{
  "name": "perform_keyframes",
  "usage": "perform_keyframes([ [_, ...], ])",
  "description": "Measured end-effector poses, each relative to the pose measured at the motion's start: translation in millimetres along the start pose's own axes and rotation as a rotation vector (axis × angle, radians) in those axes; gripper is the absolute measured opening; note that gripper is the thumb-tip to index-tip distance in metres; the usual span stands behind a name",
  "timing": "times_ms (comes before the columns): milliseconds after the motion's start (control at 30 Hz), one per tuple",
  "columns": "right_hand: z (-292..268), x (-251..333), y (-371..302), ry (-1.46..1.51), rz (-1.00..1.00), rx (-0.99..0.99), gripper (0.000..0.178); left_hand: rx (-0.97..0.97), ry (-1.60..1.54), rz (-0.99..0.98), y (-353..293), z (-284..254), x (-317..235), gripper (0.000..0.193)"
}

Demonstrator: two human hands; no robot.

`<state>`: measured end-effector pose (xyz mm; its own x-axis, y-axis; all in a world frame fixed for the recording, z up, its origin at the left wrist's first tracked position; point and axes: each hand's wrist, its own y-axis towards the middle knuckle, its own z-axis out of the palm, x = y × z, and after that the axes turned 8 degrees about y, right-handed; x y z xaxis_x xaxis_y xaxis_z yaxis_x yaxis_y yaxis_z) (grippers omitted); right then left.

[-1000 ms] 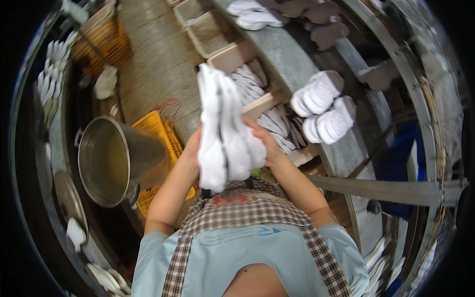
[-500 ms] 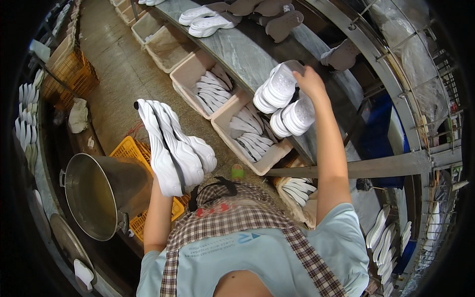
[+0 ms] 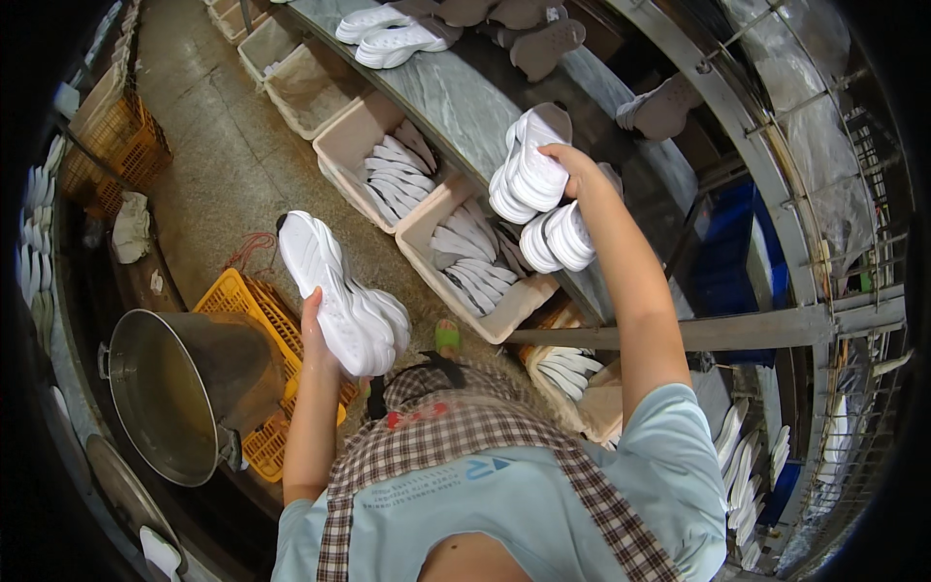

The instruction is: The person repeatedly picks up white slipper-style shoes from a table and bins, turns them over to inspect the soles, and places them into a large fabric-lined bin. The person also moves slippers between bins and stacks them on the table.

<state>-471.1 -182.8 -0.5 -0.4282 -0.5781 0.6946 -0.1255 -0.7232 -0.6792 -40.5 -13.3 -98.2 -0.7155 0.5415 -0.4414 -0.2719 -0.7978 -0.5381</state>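
My left hand (image 3: 318,335) is closed around a bundle of white shoe soles (image 3: 341,291), held upright above the floor near my apron, its thumb lying along one broad face. Reaching over the grey bench, my right hand (image 3: 577,173) grips a white shoe sole (image 3: 539,167) at the top of a stack. That sole is tilted, and its other fingers' hold underneath is hidden. Just nearer to me, a second stack of white soles (image 3: 561,238) stands partly behind my right forearm.
Pale bins (image 3: 407,242) with soles line the bench (image 3: 427,92). More white and brown soles (image 3: 546,50) lie farther along it. At left stands a large metal pot (image 3: 160,398) with liquid, beside a yellow crate (image 3: 242,306). Wire racking (image 3: 824,194) rises at right.
The left-hand bundle has turned, now showing a broad sole face. My right hand has moved slightly left and tilted the top sole. The whole view has shifted a little.
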Motion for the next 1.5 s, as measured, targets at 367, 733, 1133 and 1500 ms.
perform_keyframes([
  [367, 61, 8, -68, 0.175, 0.105, 0.155, 0.039, -0.203, 0.248, 0.305, 26, 6, -3, 0.082],
  [733, 162, -211, -107, -0.033, -0.086, 0.249, 0.073, -0.428, 0.968, 0.541, 54, 10, 19, 0.089],
  [1133, 138, -217, -72, -0.380, 0.022, 0.275, 0.090, -0.192, 0.935, 0.445, 50, -86, 28, 0.091],
  [1500, 133, -208, -39, -1.295, 0.061, 1.032, 0.100, 0.348, 1.359, 0.125, 18, -84, 12, 0.091],
])
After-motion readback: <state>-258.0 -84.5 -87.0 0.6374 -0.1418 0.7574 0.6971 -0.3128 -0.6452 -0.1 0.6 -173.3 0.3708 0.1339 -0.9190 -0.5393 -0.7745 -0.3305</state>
